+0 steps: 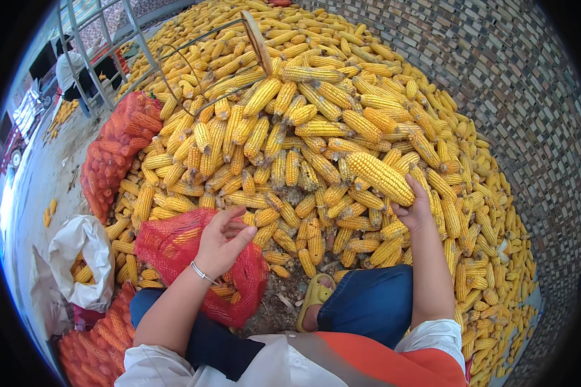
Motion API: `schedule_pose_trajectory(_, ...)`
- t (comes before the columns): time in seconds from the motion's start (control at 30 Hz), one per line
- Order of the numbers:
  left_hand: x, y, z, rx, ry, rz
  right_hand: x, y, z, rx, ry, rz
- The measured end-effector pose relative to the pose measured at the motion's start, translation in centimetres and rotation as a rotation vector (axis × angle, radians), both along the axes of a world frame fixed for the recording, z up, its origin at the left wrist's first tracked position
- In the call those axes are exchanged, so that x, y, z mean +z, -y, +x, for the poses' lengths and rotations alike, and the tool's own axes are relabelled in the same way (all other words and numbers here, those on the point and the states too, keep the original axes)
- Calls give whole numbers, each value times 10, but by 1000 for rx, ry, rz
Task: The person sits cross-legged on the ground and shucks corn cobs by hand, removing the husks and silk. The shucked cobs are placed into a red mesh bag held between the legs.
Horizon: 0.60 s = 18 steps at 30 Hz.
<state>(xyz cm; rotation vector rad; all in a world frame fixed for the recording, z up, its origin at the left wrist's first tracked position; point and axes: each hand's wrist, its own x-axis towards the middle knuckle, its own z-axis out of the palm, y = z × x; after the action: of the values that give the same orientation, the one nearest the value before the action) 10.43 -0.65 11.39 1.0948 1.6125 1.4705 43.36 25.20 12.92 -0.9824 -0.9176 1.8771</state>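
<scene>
A large heap of yellow ears of corn [281,164] spreads before me. My right hand [414,205] grips the lower end of one husked ear of corn [380,178], held above the heap and tilted up to the left. Over a red mesh bag [174,237] between my knees hovers my left hand [227,239], its fingers apart and holding nothing, a bracelet on its wrist. The bag sags and has ears of corn inside.
A filled red mesh bag [118,150] leans at the heap's left, another [94,348] lies lower left. Nearby stands a white woven sack [84,246] with corn. A metal frame [257,43] rests on the heap; metal rails [89,58] rise upper left, a person beyond. Brick paving [513,96] borders the right.
</scene>
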Motion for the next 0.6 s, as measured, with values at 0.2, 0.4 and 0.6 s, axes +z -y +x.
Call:
schedule_pose_trajectory(0.2, 20, 2, 15, -213, 82, -144, -15, 82, -60, 497, 21, -41)
schedule_pose_trajectory(0.4, 18, 13, -5, -169, -294, -480, -6, 106, -109, 709, 132, 304)
schedule_pose_trajectory(0.6, 11, 26, -6, -138, 336, -251, 13, 118, -119, 699, 148, 543)
